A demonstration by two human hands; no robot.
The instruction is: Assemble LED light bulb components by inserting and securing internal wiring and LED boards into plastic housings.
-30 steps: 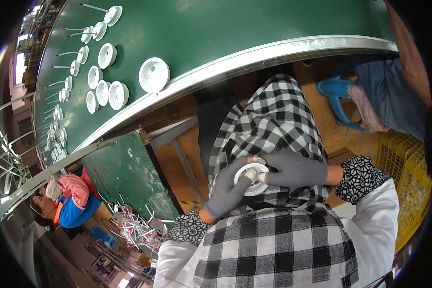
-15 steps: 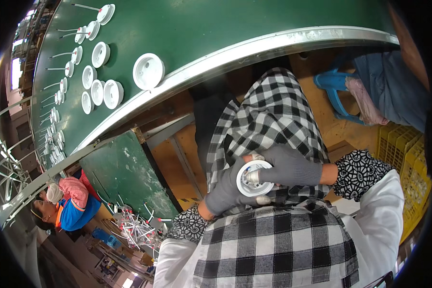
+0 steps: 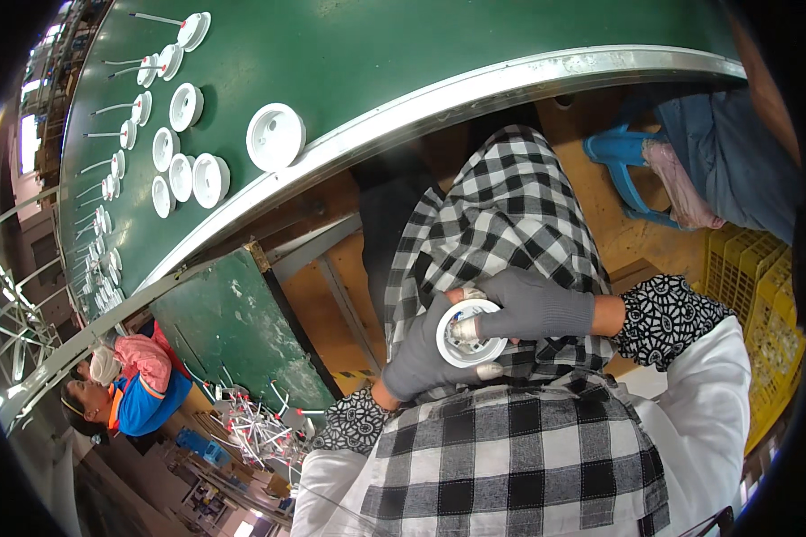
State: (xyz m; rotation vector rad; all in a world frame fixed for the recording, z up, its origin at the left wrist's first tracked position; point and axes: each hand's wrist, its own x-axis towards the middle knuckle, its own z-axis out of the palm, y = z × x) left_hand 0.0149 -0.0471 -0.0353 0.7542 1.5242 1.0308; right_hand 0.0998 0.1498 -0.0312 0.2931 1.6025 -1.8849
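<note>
Over my lap, both hands wear grey gloves and have hold of one white round cup-shaped housing. My left hand is closed around its left side and underside, with the thumb along the near rim. From the right, my right hand reaches over the rim. Its thumb, with a pale tip, presses down inside the cup, while its other fingers are mostly hidden at the far side. Small pale and blue parts show inside the cup, too small to name.
A green worktable with a metal edge bears several white cups and capped pieces with wires. Wired parts lie heaped at the lower left. Nearby are a co-worker, a blue stool and yellow crates.
The cup and both hands have shifted very slightly left. My right thumb has moved a little inside the cup. Both hands keep their hold.
</note>
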